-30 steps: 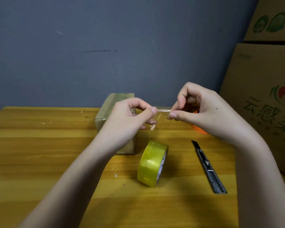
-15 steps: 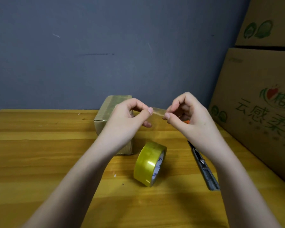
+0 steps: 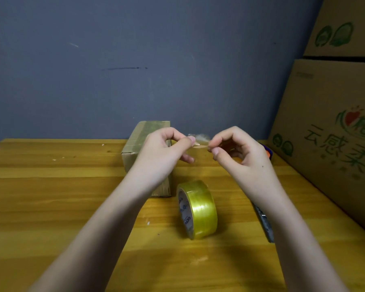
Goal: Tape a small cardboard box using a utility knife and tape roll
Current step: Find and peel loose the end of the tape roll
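Pinching a crumpled tape scrap (image 3: 199, 141) between left hand (image 3: 167, 152) and right hand (image 3: 238, 153). Tape roll (image 3: 198, 209) standing on edge on the worktop (image 3: 51, 207), at 6 o'clock below both grips.

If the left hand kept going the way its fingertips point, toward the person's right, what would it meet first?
Most likely the right hand, just across the crumpled piece of clear tape that the left hand and right hand both pinch; depth between them is unclear.

The left forearm (image 3: 122, 199) covers the small cardboard box's (image 3: 135, 144) near right part. The right forearm (image 3: 268, 199) hides most of the utility knife (image 3: 267, 228) near the desk's (image 3: 51, 207) right edge. Behind the right hand (image 3: 240, 152), an orange and purple thing (image 3: 269, 153) barely shows, perhaps a lid. The picture's right edge crops the large printed cartons (image 3: 335, 144).
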A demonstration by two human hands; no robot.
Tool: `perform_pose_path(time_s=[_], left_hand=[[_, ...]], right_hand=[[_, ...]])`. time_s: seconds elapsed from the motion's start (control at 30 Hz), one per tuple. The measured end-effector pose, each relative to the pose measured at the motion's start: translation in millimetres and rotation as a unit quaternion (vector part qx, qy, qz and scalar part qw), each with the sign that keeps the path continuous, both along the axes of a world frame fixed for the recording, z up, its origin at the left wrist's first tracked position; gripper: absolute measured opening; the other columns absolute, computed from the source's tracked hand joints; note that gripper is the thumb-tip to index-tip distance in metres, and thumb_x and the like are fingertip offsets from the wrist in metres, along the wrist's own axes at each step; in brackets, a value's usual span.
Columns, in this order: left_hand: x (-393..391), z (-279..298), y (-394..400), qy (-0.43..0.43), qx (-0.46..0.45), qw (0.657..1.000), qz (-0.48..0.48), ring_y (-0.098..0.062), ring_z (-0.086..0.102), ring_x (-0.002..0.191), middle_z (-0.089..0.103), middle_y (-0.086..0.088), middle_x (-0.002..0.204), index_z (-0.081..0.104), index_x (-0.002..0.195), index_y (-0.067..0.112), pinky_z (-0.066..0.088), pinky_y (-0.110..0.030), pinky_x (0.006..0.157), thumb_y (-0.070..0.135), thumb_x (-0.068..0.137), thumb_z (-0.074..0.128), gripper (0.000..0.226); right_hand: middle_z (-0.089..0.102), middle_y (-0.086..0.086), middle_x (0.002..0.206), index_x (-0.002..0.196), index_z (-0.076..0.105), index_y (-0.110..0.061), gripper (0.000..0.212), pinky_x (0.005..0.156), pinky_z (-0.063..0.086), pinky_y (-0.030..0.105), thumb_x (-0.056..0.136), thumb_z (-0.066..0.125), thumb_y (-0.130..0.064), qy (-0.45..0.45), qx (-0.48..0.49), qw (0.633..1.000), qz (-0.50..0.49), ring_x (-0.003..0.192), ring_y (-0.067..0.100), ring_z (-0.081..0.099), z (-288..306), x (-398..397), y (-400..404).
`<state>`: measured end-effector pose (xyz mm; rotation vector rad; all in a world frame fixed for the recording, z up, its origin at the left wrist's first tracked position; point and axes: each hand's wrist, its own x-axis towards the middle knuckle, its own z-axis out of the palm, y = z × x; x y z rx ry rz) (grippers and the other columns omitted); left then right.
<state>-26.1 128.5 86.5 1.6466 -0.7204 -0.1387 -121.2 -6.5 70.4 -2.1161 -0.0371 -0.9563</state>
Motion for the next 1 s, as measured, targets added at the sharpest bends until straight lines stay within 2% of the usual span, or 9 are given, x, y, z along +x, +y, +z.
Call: perform_pose_path(time_s=[0.13, 0.3, 0.4, 0.53, 0.67, 0.87, 1.0], left_hand=[[-0.2, 0.6, -0.1, 0.015, -0.003, 1.000, -0.001, -0.007, 0.065, 0.059, 0.072, -0.014, 0.087, 0.061, 0.071, 0.013, 0.036, -0.024, 0.062, 0.019, 0.087, 0.060, 0.017], [-2.0, 0.8, 0.2, 0.020, -0.002, 1.000, -0.012, -0.003, 0.065, 0.056, 0.071, -0.007, 0.092, 0.062, 0.073, 0.012, 0.037, -0.024, 0.065, 0.020, 0.087, 0.060, 0.017], [-1.9, 0.3, 0.1, 0.019, 0.000, 1.000, -0.010, -0.002, 0.065, 0.057, 0.073, -0.012, 0.088, 0.061, 0.070, 0.015, 0.037, -0.027, 0.070, 0.021, 0.087, 0.060, 0.018], [-1.9, -0.3, 0.3, 0.022, 0.004, 1.000, -0.011, -0.002, 0.064, 0.056, 0.073, -0.013, 0.088, 0.060, 0.068, 0.016, 0.036, -0.029, 0.069, 0.021, 0.087, 0.059, 0.020], [-0.4, -2.5, -1.0, 0.029, 0.003, 1.000, -0.010, -0.002, 0.064, 0.056, 0.071, -0.007, 0.079, 0.058, 0.064, 0.019, 0.036, -0.028, 0.067, 0.022, 0.087, 0.058, 0.023], [1.0, -5.5, -4.1, 0.042, 0.000, 0.999, -0.009, 0.000, 0.063, 0.055, 0.066, 0.001, 0.069, 0.060, 0.072, 0.013, 0.035, -0.025, 0.066, 0.021, 0.087, 0.057, 0.017], [1.7, -6.3, -5.0, 0.038, 0.005, 0.999, 0.001, -0.004, 0.063, 0.059, 0.066, 0.003, 0.066, 0.060, 0.072, 0.015, 0.034, -0.027, 0.064, 0.023, 0.088, 0.057, 0.018]], right_hand=[[0.065, -0.001, 0.090, 0.090, 0.068, -0.016, 0.011, 0.073, 0.051, 0.021, 0.086, 0.065, -0.005, -0.013, -0.009, 1.000, -0.004, 0.081, 0.013, 0.062, -1.7, 1.9, 0.6], [0.065, -0.009, 0.087, 0.091, 0.066, -0.015, 0.009, 0.072, 0.050, 0.017, 0.087, 0.066, -0.007, -0.033, 0.001, 0.999, -0.015, 0.081, 0.011, 0.062, -3.1, -0.1, 1.6], [0.064, -0.011, 0.087, 0.093, 0.065, -0.015, 0.011, 0.071, 0.050, 0.017, 0.086, 0.067, -0.007, -0.044, 0.004, 0.999, -0.019, 0.081, 0.010, 0.062, -4.3, -0.6, 1.4], [0.065, -0.009, 0.089, 0.093, 0.068, -0.018, 0.014, 0.071, 0.052, 0.023, 0.084, 0.070, -0.008, -0.054, -0.026, 0.998, -0.037, 0.079, 0.015, 0.062, -6.8, 0.8, 1.6], [0.066, -0.006, 0.087, 0.094, 0.069, -0.017, 0.015, 0.071, 0.051, 0.025, 0.082, 0.071, -0.008, -0.067, -0.026, 0.996, -0.047, 0.076, 0.015, 0.061, -8.7, 2.2, 2.8], [0.067, -0.004, 0.088, 0.094, 0.070, -0.017, 0.012, 0.072, 0.052, 0.027, 0.083, 0.071, -0.012, -0.067, -0.016, 0.996, -0.063, 0.077, 0.014, 0.062, -11.2, 3.6, 2.7], [0.068, -0.006, 0.087, 0.093, 0.070, -0.020, 0.013, 0.071, 0.052, 0.025, 0.083, 0.071, -0.012, -0.070, -0.015, 0.995, -0.066, 0.078, 0.014, 0.062, -11.8, 3.9, 2.6]])
